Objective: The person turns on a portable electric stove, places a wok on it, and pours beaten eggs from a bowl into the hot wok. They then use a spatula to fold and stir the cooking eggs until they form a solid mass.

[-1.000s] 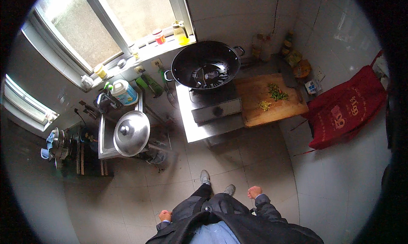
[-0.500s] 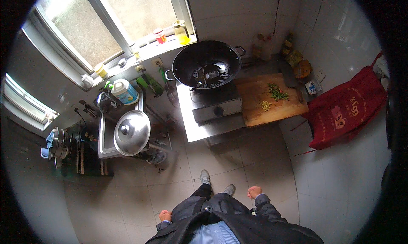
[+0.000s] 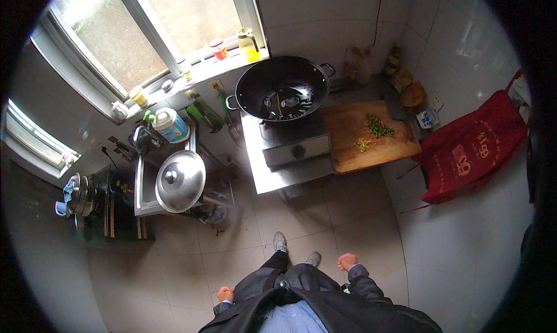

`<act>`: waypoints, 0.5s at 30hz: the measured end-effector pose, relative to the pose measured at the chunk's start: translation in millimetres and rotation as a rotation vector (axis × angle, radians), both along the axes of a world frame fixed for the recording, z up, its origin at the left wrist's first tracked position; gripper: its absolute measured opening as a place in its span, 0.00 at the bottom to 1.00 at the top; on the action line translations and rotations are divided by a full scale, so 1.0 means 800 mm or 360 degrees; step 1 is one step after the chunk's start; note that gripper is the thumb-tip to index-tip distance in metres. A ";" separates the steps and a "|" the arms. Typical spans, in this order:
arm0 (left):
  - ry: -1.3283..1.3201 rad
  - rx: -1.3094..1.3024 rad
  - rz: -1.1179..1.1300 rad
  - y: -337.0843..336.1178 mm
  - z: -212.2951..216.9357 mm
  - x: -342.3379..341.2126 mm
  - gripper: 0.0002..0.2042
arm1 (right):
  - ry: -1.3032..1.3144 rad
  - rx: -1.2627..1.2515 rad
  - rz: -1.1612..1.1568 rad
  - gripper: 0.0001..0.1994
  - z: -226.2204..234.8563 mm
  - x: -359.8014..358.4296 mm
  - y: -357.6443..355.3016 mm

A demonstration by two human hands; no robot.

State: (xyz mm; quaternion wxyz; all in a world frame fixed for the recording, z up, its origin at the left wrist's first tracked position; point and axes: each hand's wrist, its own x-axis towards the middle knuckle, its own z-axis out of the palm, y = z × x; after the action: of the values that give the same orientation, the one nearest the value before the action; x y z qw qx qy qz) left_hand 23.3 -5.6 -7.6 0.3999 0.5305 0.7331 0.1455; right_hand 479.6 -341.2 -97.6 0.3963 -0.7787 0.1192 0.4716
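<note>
Left hand (image 3: pixel 225 294) and right hand (image 3: pixel 347 260) hang curled, empty, at our sides | black wok (image 3: pixel 281 90) on stove (image 3: pixel 290 144) well ahead, chopped greens (image 3: pixel 378 126) on cutting board (image 3: pixel 368 137) | risk: unattended wok could scorch.

A home kitchen: black wok (image 3: pixel 282 95) on a stove (image 3: pixel 292 142), chopping board (image 3: pixel 366 137) with cut vegetables

Red bag (image 3: pixel 473 150) w/ yellow print, right wall

Daylight from the frosted window (image 3: pixel 168 28), dim left corner, sharp centre, heavy fisheye bending, black vignette rim
</note>
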 end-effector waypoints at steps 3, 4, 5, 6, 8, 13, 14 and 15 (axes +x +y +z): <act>0.0024 -0.0123 0.0071 0.000 -0.001 0.000 0.08 | -0.0003 -0.0007 -0.0060 0.07 -0.008 -0.001 -0.002; -0.0040 -0.0031 0.0006 0.000 0.000 0.000 0.08 | -0.0009 -0.0082 -0.0079 0.07 -0.010 -0.001 -0.003; -0.0031 -0.0027 0.0000 -0.001 0.000 0.000 0.08 | 0.0006 -0.0002 -0.0102 0.07 -0.013 -0.001 -0.004; -0.0021 -0.0023 -0.0005 -0.001 0.000 0.000 0.08 | 0.0021 0.0007 -0.0118 0.07 -0.015 -0.001 -0.005; 0.0002 -0.0038 -0.0026 -0.001 0.001 0.000 0.08 | 0.0068 0.0024 -0.0149 0.07 -0.020 0.001 -0.007; -0.0003 -0.0030 -0.0026 -0.003 0.004 0.003 0.08 | 0.0069 -0.0064 -0.0136 0.07 -0.024 0.001 -0.010; 0.0001 -0.0023 -0.0022 -0.003 0.005 0.004 0.08 | 0.0085 0.0017 -0.0138 0.06 -0.024 0.000 -0.010; 0.0070 -0.0095 0.0018 -0.004 0.006 0.005 0.08 | 0.0092 0.0021 -0.0134 0.06 -0.023 0.000 -0.011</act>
State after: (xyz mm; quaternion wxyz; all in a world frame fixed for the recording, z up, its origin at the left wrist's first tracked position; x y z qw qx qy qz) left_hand 27.2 -8.9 -2.7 0.3985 0.5172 0.7488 0.1142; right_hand 479.8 -350.1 -115.8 0.4173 -0.7565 0.1601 0.4775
